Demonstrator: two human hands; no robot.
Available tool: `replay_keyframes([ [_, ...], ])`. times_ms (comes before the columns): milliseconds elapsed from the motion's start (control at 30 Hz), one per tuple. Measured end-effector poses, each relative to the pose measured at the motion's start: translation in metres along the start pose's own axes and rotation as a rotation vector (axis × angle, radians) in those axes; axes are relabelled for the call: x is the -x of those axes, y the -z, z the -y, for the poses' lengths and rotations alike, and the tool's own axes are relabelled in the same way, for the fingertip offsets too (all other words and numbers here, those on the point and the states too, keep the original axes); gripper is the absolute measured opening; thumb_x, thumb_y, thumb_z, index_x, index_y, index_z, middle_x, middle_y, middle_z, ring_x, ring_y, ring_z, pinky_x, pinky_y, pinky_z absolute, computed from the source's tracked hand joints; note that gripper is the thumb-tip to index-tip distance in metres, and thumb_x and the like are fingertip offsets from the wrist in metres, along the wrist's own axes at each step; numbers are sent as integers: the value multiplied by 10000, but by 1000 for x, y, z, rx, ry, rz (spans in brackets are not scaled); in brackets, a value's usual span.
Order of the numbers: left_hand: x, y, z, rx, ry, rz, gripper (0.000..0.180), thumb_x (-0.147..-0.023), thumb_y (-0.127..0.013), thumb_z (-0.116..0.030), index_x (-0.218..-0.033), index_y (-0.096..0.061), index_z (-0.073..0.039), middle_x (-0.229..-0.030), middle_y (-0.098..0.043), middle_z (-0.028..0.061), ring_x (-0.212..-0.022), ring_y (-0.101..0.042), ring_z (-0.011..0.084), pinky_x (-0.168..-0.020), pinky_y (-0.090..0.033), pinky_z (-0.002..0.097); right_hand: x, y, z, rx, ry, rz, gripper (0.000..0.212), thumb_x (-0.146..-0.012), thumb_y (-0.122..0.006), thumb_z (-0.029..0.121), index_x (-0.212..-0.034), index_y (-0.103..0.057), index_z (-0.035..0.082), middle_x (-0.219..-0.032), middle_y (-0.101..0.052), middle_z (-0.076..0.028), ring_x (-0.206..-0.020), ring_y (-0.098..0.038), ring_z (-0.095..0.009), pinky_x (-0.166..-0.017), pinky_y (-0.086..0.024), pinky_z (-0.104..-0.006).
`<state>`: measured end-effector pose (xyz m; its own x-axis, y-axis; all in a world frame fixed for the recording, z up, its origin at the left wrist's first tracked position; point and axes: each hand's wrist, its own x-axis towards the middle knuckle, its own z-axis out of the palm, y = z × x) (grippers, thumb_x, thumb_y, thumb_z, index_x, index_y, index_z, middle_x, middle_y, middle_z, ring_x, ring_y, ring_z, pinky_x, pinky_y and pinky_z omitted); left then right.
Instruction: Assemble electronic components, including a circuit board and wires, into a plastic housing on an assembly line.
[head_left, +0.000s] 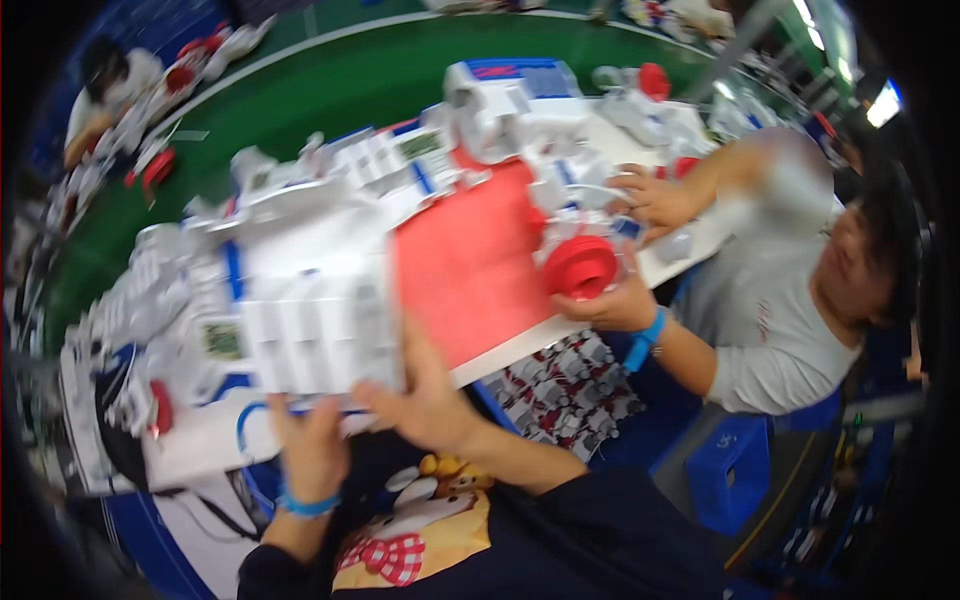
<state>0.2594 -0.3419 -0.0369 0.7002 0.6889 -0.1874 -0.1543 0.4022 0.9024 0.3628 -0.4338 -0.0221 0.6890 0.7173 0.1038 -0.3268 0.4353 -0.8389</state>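
A large white block point(320, 330) with upright ribs, perhaps several white plastic housings side by side, is in front of me, blurred by motion. My left hand point(312, 450), with a blue wristband, grips its lower edge from below. At its lower right corner, my right hand point(432, 395) is closed round the side, thumb toward the front. The fingertips behind the block are hidden. A red mat point(470, 270) lies on the white table just right of the block. Left of the block sits a white part with a green circuit board point(222, 340).
At right a co-worker's hands point(620, 305) hold a white part with a red round funnel-like piece point(580, 268). White housings point(490, 110) line the table's far side. Below the table edge a bin point(570, 395) holds many small parts; a blue crate point(730, 470) stands lower right.
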Motion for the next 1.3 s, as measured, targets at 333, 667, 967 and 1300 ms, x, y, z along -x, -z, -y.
replay_keyframes([
  [333, 22, 59, 4, -133, 367, 596, 350, -769, -553, -29, -1091, -418, 7, -1110, -453, 120, -931, -501, 144, -654, -480, 225, 9, 45, -19, 137, -279, -130, 558, -614, -622, 265, -1054, -474, -44, -936, -559, -102, -843, -542, -165, -739, -428, -268],
  [667, 12, 143, -11, -153, 207, 145, 256, -787, -514, -17, -1037, -479, 23, -970, -542, 104, -808, -562, 151, -627, -493, 236, -23, 51, -35, 385, -434, -302, 366, -739, -551, 181, -1004, -497, -66, -912, -547, -95, -814, -509, -134, -710, -398, -243],
  [967, -24, 188, -41, -705, -486, -327, 14, -722, -540, 9, -727, -552, 13, -662, -554, 75, -522, -507, 102, -474, -387, 194, -50, 4, 20, 1493, 76, -349, 136, -733, -552, 98, -744, -594, -30, -608, -563, -125, -526, -540, -167, -489, -414, -261],
  [1300, -35, 194, -71, -902, -655, -543, 54, -670, -585, -27, -640, -540, -33, -502, -479, 67, -379, -463, 155, -370, -350, 242, -380, -223, 19, 1820, 858, 642, 202, -679, -610, 236, -729, -572, 45, -721, -576, -122, -701, -552, -293, -604, -443, -380],
])
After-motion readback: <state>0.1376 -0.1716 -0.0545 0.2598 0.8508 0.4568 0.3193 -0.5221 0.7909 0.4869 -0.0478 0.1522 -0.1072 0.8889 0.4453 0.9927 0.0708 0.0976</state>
